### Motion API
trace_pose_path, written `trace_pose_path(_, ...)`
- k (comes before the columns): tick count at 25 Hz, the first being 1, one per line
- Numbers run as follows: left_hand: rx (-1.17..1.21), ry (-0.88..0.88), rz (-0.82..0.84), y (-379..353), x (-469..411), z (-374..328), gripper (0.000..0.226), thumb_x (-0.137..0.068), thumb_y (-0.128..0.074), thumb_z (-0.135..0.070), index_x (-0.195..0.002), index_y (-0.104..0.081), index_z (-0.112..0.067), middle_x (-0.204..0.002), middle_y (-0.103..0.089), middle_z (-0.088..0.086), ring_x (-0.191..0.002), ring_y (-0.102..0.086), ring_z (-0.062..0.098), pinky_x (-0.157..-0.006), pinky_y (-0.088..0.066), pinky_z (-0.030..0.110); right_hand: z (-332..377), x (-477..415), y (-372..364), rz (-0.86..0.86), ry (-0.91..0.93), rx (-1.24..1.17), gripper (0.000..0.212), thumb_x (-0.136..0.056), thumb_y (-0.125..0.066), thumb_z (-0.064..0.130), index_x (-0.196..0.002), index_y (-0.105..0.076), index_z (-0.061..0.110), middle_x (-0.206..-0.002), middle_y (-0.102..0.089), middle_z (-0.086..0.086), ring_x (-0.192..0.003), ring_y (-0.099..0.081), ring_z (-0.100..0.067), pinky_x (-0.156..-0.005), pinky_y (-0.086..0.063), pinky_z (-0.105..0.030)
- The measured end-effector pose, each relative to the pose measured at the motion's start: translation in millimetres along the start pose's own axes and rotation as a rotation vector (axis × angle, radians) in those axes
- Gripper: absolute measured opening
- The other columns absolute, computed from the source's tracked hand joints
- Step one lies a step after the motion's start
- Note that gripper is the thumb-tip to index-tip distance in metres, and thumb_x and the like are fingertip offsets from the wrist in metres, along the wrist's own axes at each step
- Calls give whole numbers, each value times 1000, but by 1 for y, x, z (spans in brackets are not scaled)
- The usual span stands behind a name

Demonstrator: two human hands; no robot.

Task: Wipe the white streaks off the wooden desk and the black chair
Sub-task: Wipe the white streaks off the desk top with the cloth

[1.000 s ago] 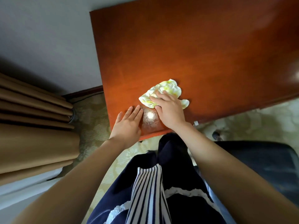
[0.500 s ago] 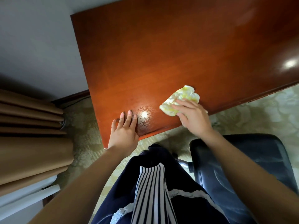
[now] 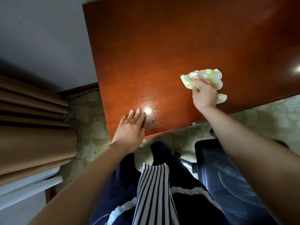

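The reddish wooden desk (image 3: 178, 46) fills the upper middle and right. My right hand (image 3: 204, 93) grips a crumpled yellow-white cloth (image 3: 204, 77) and holds it against the desktop near the front edge on the right. My left hand (image 3: 130, 129) lies flat with straight fingers on the desk's near left corner. Beside its fingertips is a patch of whitish speckles (image 3: 151, 111) around a bright light reflection. The black chair (image 3: 227, 181) stands at the lower right, with pale curved streaks on its seat.
Brown curtains (image 3: 32, 127) hang at the left over a patterned green carpet (image 3: 87, 120). A grey wall (image 3: 45, 38) runs behind the desk's left side. My dark skirt and striped apron fill the bottom middle, between the desk and the chair.
My right hand has swept the cloth rightward along the desk, away from the speckled patch. My left hand has stayed flat on the near left corner.
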State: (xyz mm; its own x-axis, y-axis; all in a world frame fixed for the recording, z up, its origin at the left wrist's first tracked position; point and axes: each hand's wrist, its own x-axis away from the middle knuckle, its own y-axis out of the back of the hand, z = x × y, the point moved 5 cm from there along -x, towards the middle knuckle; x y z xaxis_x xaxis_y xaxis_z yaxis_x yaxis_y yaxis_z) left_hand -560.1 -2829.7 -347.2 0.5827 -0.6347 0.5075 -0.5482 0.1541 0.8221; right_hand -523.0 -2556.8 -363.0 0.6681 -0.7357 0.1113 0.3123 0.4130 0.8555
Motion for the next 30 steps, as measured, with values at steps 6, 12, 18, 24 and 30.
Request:
trace_pose_path(6, 70, -211, 18, 17, 5, 37, 54, -100, -33, -11, -151, -18, -18, -160, -14, 1, -147, -4, 13, -118, 1, 28, 43, 75, -37, 30, 20, 16, 37, -92, -52, 17, -126, -59, 29, -135, -51, 5, -124, -40, -23, -98, -36, -44)
trace_pose_path(12, 18, -333, 56, 18, 26, 97, 56, -99, -36, -11, -152, -17, -15, -160, -11, 4, -147, -3, 16, -120, -1, 31, 106, 151, -80, -17, 20, -71, 36, -85, -58, 14, -118, -65, 28, -128, -57, 4, -115, -45, -24, -92, -36, -39)
trace_pose_path(18, 89, -374, 135, 7, 54, 135, 53, -99, -35, -7, -150, -21, -8, -158, -17, 7, -148, -5, 18, -120, -11, 35, 160, 224, -126, -3, 42, -143, 32, -78, -62, 15, -109, -71, 22, -112, -64, 0, -103, -50, -26, -87, -38, -39)
trace_pose_path(24, 175, -399, -14, 10, 73, 146, 36, -93, -44, -3, -129, -52, -3, -128, -56, 11, -121, -49, 23, -100, -38, 30, 167, 252, -132, 85, -25, -154, 27, -79, -65, 16, -105, -73, 22, -103, -64, 2, -107, -48, -24, -92, -39, -39)
trace_pose_path(30, 199, -469, -67, 18, 92, 125, 24, -93, -50, -6, -113, -62, -10, -112, -63, 5, -90, -55, 19, -85, -44, 30, 139, 301, -126, 301, -394, -728, 19, -79, -68, 11, -95, -74, 20, -86, -66, 8, -78, -57, -6, -71, -43, -18)
